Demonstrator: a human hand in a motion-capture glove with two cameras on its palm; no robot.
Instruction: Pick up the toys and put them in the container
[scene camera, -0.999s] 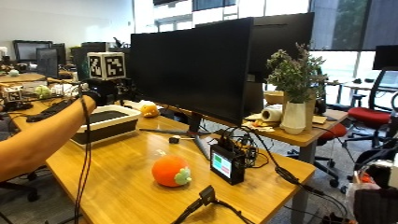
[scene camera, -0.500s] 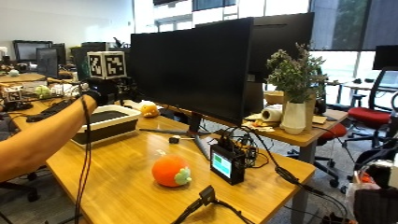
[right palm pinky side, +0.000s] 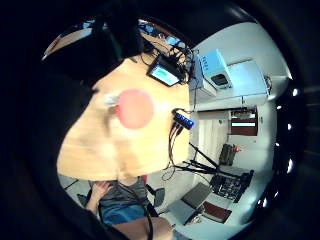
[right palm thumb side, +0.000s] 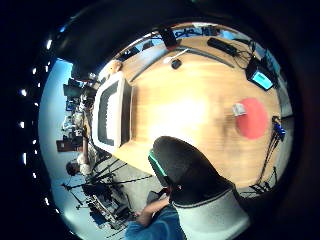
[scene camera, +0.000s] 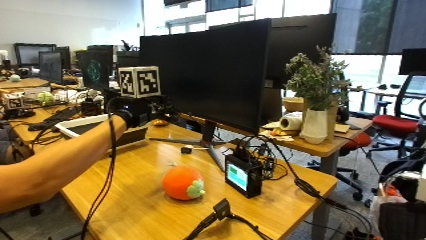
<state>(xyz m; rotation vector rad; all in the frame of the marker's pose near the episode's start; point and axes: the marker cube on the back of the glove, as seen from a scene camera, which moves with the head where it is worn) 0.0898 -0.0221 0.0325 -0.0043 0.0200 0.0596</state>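
Wooden desk (scene camera: 146, 200) fills my outside view, with the orange toy (scene camera: 182, 183) lying near a small screen (scene camera: 238, 177), well apart from my gloved right hand (scene camera: 133, 111) raised beside the white container (scene camera: 86, 126). Only the thumb-side camera shows the container's dark inside (right palm thumb side: 106, 116). I cannot tell the fingers' state.

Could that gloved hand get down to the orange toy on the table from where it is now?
Probably yes. The gloved right hand is raised above the wooden table, and the orange toy lies in the open with bare tabletop around it. The small screen device stands beside it, apart, so nothing seems to block the way.
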